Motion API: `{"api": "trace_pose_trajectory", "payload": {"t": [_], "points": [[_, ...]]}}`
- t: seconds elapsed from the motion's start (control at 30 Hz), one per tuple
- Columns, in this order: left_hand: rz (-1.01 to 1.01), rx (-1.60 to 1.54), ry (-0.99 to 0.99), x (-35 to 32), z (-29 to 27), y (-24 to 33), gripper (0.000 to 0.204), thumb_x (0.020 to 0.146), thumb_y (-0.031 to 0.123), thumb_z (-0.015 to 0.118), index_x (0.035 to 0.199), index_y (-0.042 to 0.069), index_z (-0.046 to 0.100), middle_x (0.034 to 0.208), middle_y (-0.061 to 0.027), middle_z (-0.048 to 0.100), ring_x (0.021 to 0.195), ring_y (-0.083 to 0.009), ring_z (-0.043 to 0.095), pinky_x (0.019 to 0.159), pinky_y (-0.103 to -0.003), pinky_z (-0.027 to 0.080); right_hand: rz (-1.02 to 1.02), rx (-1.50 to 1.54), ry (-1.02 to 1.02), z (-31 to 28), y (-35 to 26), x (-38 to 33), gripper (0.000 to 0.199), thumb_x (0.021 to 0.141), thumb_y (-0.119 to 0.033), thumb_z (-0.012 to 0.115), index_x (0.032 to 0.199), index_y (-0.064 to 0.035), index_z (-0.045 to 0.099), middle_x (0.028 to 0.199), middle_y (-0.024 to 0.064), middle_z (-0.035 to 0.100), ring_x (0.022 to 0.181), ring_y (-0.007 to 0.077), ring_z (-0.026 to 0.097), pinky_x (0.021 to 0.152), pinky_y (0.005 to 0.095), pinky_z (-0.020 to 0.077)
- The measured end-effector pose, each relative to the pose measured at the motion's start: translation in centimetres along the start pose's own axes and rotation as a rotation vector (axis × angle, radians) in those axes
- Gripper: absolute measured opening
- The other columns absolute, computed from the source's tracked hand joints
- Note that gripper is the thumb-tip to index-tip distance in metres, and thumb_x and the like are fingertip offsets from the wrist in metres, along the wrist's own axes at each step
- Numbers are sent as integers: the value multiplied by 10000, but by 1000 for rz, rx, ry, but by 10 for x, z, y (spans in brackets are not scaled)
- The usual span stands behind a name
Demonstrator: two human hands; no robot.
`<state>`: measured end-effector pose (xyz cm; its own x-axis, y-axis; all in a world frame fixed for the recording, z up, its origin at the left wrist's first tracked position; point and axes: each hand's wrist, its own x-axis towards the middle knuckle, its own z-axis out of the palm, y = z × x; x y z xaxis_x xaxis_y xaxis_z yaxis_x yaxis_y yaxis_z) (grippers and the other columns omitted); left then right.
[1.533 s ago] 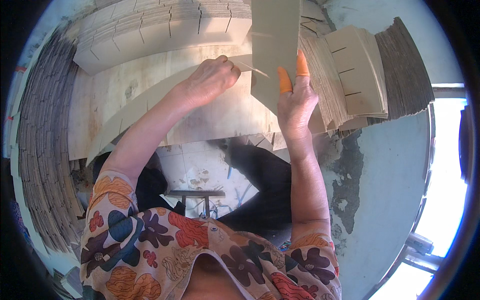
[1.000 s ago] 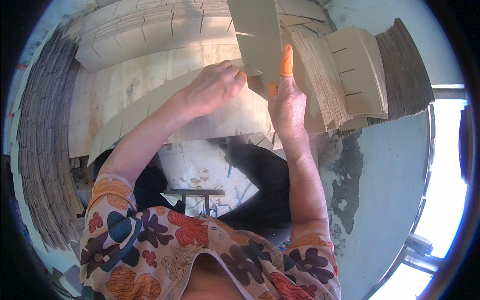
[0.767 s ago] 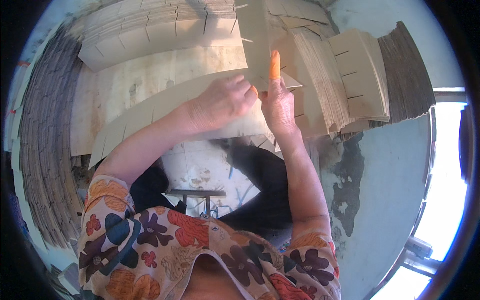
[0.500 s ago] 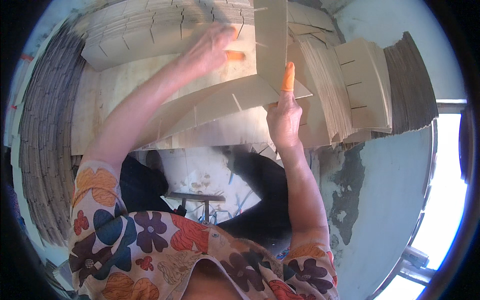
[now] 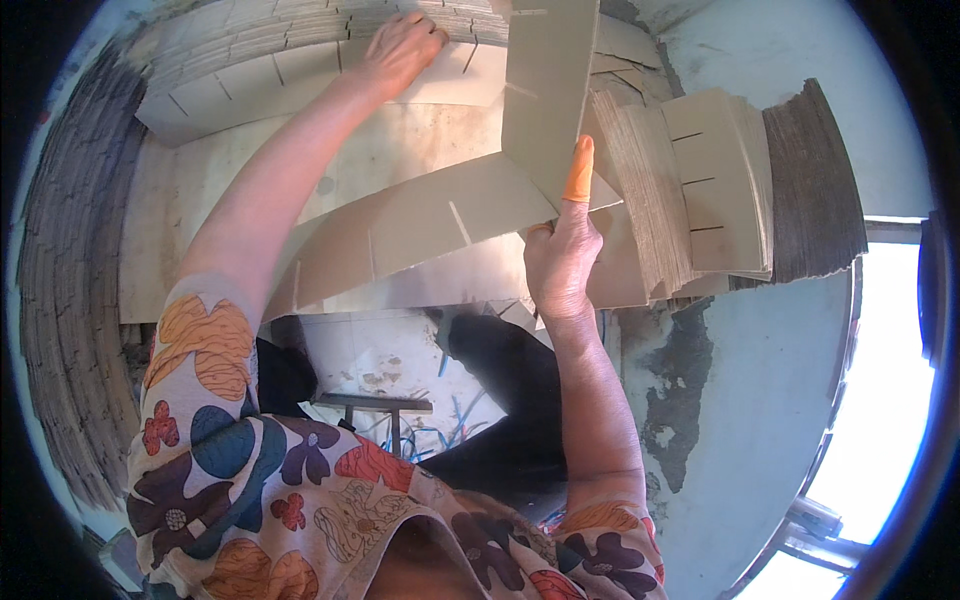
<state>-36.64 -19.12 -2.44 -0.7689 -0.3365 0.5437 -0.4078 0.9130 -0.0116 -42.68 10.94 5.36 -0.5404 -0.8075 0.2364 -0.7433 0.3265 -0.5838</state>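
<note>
two slotted cardboard strips (image 5: 415, 217) sit gripped in the right hand (image 5: 565, 250); left hand's (image 5: 402, 52) grip, i can't tell.

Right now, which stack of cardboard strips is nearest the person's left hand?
The long slotted tan stack at the back: the left hand overlaps it; the dark left stack and right stacks are farther.

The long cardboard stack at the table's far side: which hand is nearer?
Left. The left hand is at the stack; the right hand is apart from it, lower right.

Left fingers (image 5: 430, 31) at slotted cardboard stack (image 5: 250, 80), orange-capped right fingers (image 5: 579, 172) holding crossed cardboard strips (image 5: 420, 212), floral shirt (image 5: 290, 500)
</note>
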Motion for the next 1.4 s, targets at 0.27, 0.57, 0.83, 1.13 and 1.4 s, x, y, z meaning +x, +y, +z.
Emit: {"api": "trace_pose_trajectory", "payload": {"t": [0.27,0.57,0.83,1.13,1.4], "points": [[50,-142,10,-8,-33,6,249,709,21,590,951,76,610,728,-46,559,776,-228,567,644,-346,484,-116,29,61,5,2,-1,894,777,85,546,1486,-209,88,1077,245,611,884,386,635,717,401,529],[119,-296,-93,-22,-60,46,248,696,-60,582,921,42,562,746,-119,564,879,-272,577,673,-392,516,-128,-8,56,3,2,-1,894,773,73,561,1488,-205,101,1043,189,627,853,329,651,706,377,541],[109,-263,-33,-24,-66,50,165,716,-11,608,878,15,589,788,-108,598,799,-270,598,657,-384,508,-173,-31,28,2,4,-5,917,761,81,560,1490,-210,86,1028,184,621,822,326,648,694,380,542],[168,-505,68,-28,-95,84,131,717,-27,581,828,43,576,663,-98,533,738,-268,581,599,-400,472,-135,-132,-51,8,18,-3,890,759,60,537,1490,-151,76,924,204,609,724,351,627,627,409,516],[-244,-1082,-339,-11,-121,63,217,762,143,710,853,-7,583,769,-127,633,704,-178,606,658,-283,478,-125,-90,-52,10,19,-11,891,751,64,531,1490,-150,81,938,208,595,770,366,616,630,424,511]]}}
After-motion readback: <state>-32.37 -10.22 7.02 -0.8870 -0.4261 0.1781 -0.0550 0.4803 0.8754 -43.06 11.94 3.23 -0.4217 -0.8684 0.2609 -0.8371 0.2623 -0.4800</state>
